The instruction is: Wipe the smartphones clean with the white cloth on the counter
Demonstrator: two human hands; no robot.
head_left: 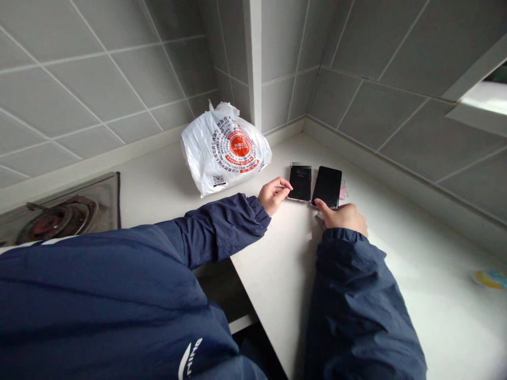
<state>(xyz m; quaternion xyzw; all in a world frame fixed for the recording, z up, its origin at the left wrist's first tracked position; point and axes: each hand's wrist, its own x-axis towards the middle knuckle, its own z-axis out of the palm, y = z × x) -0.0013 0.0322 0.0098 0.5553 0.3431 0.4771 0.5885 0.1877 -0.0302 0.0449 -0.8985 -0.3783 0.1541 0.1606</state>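
- The right hand point(345, 217) is partly closed round the near end of a black phone point(327, 184): the thumb lies over its lower left corner, and the other fingers are mostly hidden at the far side of the hand.
- The left hand point(274, 195) is loosely curled, with its fingertips at the left edge of a dark device point(300, 186); whether they grip it or only touch it, I cannot tell.
- The dark device lies just left of the phone, a narrow gap between them, both screens facing up. Its top edge is blurred out by coarse squares.
- A small pink thing point(343, 189) shows at the phone's right edge, too small to make out.
- Both arms wear dark blue sleeves point(222, 229) gathered at the wrists.
- Beneath all this is a white bench point(273, 274).
- Beyond the left hand, a white plastic bag point(222, 153) with black print and a round orange-red mark stands bulging near the corner.
- Further left, a gas burner point(59, 216) is partly covered by the jacket.
- At the right edge of the view sits a blurred yellow and blue item point(491, 278).
- Grey tiled walls point(122, 68) meet behind, with a white upright post point(254, 63) beside the bag.
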